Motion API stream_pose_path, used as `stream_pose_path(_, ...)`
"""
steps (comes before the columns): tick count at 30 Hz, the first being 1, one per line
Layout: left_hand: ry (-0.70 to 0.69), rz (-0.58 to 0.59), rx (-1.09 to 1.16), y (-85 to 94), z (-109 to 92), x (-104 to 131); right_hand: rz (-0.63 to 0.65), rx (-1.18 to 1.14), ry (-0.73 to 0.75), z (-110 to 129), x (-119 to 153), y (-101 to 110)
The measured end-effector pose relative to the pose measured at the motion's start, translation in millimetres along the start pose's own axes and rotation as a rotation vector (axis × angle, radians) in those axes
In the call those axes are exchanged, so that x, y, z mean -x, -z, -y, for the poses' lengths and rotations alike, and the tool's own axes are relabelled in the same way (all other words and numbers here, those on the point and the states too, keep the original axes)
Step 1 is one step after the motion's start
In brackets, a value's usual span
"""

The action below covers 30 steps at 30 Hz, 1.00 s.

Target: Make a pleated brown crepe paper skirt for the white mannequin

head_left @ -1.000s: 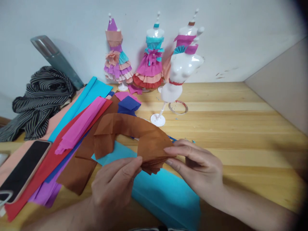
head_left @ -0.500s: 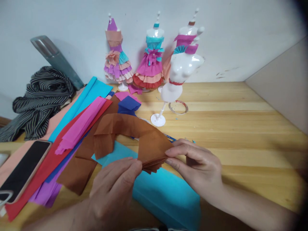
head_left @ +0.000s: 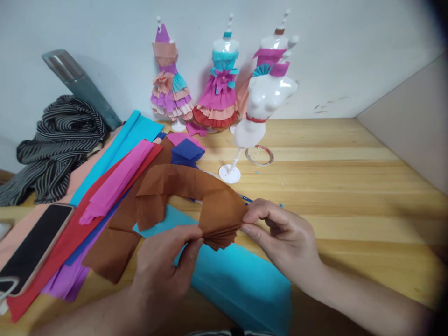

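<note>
A long strip of brown crepe paper (head_left: 222, 198) curves across the middle, its near end gathered in fan-like pleats. My left hand (head_left: 168, 261) pinches the pleats at their left side between thumb and index finger. On the other side, my right hand (head_left: 282, 233) grips the strip's right edge with thumb and fingertips. Beneath both hands lies a turquoise paper sheet (head_left: 245, 284) on the table. A small white mannequin (head_left: 264, 98) on a stand, with a pink collar and a red band at the waist, stands beyond my hands.
Three mannequins in paper dresses, one a pink and turquoise dress (head_left: 219, 95), stand by the wall. Coloured paper, a phone (head_left: 38, 247) and a striped cloth (head_left: 63, 144) lie at left. A tape roll (head_left: 259, 155) and partly hidden scissors (head_left: 245, 198) rest on the wooden table (head_left: 350, 186).
My left thumb and index finger have shifted to a clearer pinch at the pleats' left side. The pleated end has risen slightly and fanned out; my right hand has moved a little.
</note>
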<state>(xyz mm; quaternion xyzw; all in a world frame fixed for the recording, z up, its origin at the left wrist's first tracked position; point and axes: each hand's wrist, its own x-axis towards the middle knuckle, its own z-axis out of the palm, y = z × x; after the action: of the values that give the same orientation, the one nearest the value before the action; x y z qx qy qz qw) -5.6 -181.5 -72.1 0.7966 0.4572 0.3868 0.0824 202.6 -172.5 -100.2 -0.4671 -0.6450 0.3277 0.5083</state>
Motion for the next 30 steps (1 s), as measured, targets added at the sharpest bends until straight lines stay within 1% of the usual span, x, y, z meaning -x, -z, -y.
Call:
stream_pose_path(2, 0.065, 0.037, 0.113, -0.1, 1.9, 1.5, 0.01, -0.009, -0.009, 0.0, -0.8, -0.2)
stream_pose_path(5, 0.095, 0.008, 0.178, -0.2, 4.2, 3.6, 0.026, -0.062, -0.024, 0.1, -2.0, -0.7)
stream_pose_path(8, 0.059, -0.048, 0.145, 0.7, 4.3, 3.1, 0.017, -0.101, -0.029, 1.4, -2.7, -1.0)
stream_pose_path(12, -0.009, -0.084, 0.105, 1.9, 2.0, 0.7, -0.01, -0.111, -0.029, 3.1, -1.9, -1.2)
stream_pose_path(18, -0.082, -0.095, 0.031, 1.3, 0.2, -0.2, -0.022, -0.121, -0.032, 1.0, 0.1, -1.9)
stream_pose_path(20, -0.061, -0.078, 0.072, 0.7, 0.7, 0.5, -0.025, -0.126, -0.028, 0.7, 0.7, -2.3)
stream_pose_path(23, 0.035, -0.023, 0.163, -0.8, 2.5, 2.2, -0.032, -0.129, -0.023, 0.8, 1.7, -2.9)
stream_pose_path(25, 0.054, -0.009, 0.211, -2.2, 3.9, 2.9, -0.043, -0.13, -0.021, 0.5, 2.7, -3.3)
stream_pose_path(28, -0.039, 0.005, 0.188, -4.3, 5.8, 3.5, -0.045, -0.115, 0.015, -1.6, 4.3, -3.2)
stream_pose_path(30, -0.117, 0.009, 0.088, -5.7, 7.3, 4.3, -0.018, -0.069, 0.058, -3.4, 5.0, -2.6)
